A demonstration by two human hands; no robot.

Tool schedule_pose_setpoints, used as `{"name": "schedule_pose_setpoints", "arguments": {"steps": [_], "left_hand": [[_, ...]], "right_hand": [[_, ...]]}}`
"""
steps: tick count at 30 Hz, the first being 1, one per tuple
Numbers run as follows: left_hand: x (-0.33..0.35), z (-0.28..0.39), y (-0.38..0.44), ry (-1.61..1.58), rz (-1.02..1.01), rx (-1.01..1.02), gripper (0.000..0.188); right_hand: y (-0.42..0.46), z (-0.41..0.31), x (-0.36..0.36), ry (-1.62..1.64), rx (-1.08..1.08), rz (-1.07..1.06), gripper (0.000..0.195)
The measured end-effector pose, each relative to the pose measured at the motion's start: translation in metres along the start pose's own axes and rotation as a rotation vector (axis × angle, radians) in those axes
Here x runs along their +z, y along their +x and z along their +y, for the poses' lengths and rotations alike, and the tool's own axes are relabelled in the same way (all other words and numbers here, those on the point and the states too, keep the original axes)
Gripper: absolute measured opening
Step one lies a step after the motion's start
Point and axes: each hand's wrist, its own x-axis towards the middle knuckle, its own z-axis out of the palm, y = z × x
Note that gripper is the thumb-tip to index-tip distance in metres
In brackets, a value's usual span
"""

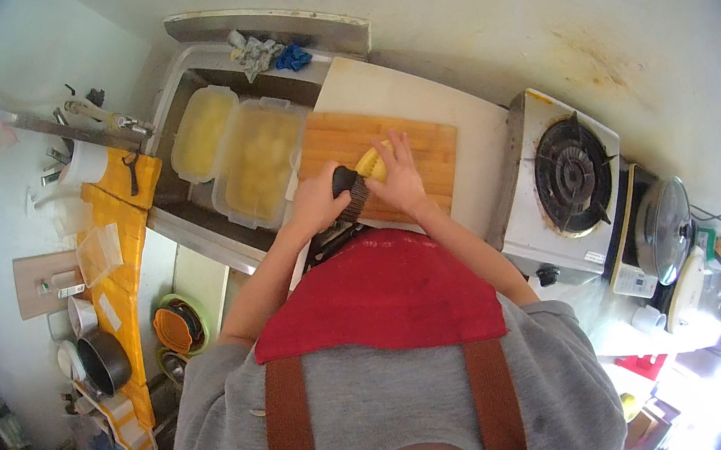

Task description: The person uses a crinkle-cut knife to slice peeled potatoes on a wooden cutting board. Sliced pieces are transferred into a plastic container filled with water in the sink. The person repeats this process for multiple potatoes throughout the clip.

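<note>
On the wooden cutting board (433, 147) my right hand (400, 182) steadies a yellow piece of food with a ridged cut face (371, 163), perhaps potato. My left hand (318, 198) grips the black handle of a crinkle cutter (352, 200), whose wavy metal blade is beside the piece. The wooden board lies on a larger white board (349, 86). Left of it, in the sink, stand a plastic container of peeled yellow chunks in liquid (259, 156) and a smaller container with yellow pieces (205, 133).
A gas burner (574, 176) stands to the right, with a glass-lidded pan (665, 231) beyond it. The steel sink's edge (199, 243) borders the containers. Crumpled cloths (259, 55) lie behind. A black peeler (132, 173) rests on the orange-covered surface (117, 216) at left.
</note>
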Motion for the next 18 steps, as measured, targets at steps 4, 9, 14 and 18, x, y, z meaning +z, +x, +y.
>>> {"name": "schedule_pose_setpoints", "arguments": {"steps": [4, 9, 14, 18], "left_hand": [[-0.006, -0.011, -0.002, -0.055, -0.021, -0.045, 0.04], [-0.024, 0.014, -0.012, 0.043, -0.055, -0.138, 0.04], [-0.021, 0.004, -0.025, -0.159, 0.092, -0.144, 0.036], [-0.022, -0.011, -0.033, -0.213, 0.201, -0.098, 0.034]], "right_hand": [[-0.001, 0.005, -0.01, 0.096, -0.046, -0.091, 0.079], [0.002, 0.012, -0.011, 0.161, 0.016, -0.178, 0.078], [0.0, 0.01, -0.004, 0.004, 0.011, -0.208, 0.074], [-0.005, -0.005, -0.008, -0.228, 0.025, -0.196, 0.071]]}}
